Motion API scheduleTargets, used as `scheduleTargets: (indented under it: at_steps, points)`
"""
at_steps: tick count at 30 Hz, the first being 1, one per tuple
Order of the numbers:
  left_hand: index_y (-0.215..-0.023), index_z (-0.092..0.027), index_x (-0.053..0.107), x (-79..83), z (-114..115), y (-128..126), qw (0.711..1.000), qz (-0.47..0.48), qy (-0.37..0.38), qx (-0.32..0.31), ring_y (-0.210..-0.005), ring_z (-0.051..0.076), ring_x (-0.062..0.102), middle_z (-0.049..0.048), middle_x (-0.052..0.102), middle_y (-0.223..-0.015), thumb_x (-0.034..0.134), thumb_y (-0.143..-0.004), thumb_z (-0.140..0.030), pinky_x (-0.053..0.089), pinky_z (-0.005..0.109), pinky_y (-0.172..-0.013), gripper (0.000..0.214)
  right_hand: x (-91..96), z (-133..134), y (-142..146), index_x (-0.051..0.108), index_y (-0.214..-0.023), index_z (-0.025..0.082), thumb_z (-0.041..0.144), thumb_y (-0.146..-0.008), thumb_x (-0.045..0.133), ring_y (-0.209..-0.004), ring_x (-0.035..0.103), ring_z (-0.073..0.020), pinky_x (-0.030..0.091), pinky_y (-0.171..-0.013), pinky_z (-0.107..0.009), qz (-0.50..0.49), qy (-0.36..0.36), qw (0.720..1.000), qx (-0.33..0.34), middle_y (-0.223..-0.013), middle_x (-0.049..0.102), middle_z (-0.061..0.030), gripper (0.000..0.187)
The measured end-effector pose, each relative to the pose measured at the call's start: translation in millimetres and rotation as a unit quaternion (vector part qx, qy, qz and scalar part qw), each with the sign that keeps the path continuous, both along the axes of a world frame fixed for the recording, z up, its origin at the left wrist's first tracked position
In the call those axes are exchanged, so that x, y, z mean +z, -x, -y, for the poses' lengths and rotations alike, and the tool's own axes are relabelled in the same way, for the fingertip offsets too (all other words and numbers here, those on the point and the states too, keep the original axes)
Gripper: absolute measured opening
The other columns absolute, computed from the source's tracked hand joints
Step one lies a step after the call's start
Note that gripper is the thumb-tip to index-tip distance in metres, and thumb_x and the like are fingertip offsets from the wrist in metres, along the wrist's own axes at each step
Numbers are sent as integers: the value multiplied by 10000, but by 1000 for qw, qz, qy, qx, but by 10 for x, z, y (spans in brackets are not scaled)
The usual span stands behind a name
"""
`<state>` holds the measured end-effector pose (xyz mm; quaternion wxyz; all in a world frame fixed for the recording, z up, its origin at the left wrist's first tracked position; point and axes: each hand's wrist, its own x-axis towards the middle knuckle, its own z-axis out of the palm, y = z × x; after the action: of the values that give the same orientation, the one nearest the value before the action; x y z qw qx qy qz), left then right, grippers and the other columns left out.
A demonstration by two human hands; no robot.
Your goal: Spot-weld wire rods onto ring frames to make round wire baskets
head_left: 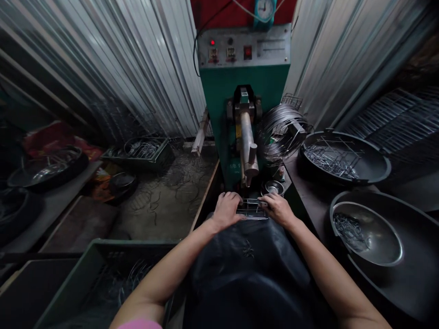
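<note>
Between my two hands is a small wire frame (253, 211) of several thin metal rods, held low in front of the machine. My left hand (227, 208) is closed around its left end, and my right hand (277, 208) grips the right end with bent fingers. Some fingertips are hidden behind the wires. Just beyond stands a green welding-type machine (214, 96) with a thick metal arm (247, 146) pointing down toward me. Under the frame a dark apron (254, 274) covers my lap, with a few small metal bits (248, 249) lying on it.
A wire coil (283, 132) hangs right of the machine arm. At right are a black pan of wire pieces (329, 162) and a steel bowl (380, 237) inside a larger pan. A green crate (99, 246) stands at lower left; loose wires lie on the floor (171, 201).
</note>
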<state>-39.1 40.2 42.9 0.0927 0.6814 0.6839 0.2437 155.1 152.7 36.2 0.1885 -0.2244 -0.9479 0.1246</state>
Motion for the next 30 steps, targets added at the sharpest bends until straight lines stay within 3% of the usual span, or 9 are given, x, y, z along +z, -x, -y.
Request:
scheduleTargets:
  at_steps: [5, 16, 24, 30]
  points:
    - [-829, -225, 579, -102, 60, -7, 999, 34, -30, -8, -964, 266, 501, 64, 590, -941, 744, -606, -382, 227, 464, -1000, 319, -3, 13, -26, 635, -1004, 209, 317, -883, 470, -830, 550, -213, 451, -721, -323, 11, -15, 1000, 5, -900, 652, -80, 232]
    - [-1001, -235, 572, -26, 94, -41, 998, 9, -44, -46, -1088, 313, 471, 112, 577, -1106, 718, -597, -213, -18, 567, -1063, 430, -35, -7, -12, 636, -973, 201, 296, -883, 474, -829, 565, -215, 452, -714, -323, -25, -11, 1000, -4, -889, 666, -79, 209]
    - [-883, -236, 614, 147, -203, 203, 986, 112, -100, -73, -1059, 311, 500, 92, 601, -1021, 713, -518, -100, -39, 574, -1058, 402, 6, -219, 169, 628, -932, 196, 332, -875, 493, -815, 576, -219, 468, -694, -323, -49, -27, 998, -35, -866, 665, -76, 201]
    - [-929, -230, 610, 182, -197, 254, 983, 90, -119, -107, -1050, 306, 514, 101, 602, -1036, 684, -535, -93, 3, 555, -1071, 424, 24, -188, 157, 619, -942, 203, 336, -892, 454, -815, 576, -218, 472, -705, -333, -65, -20, 997, -30, -872, 665, -75, 218]
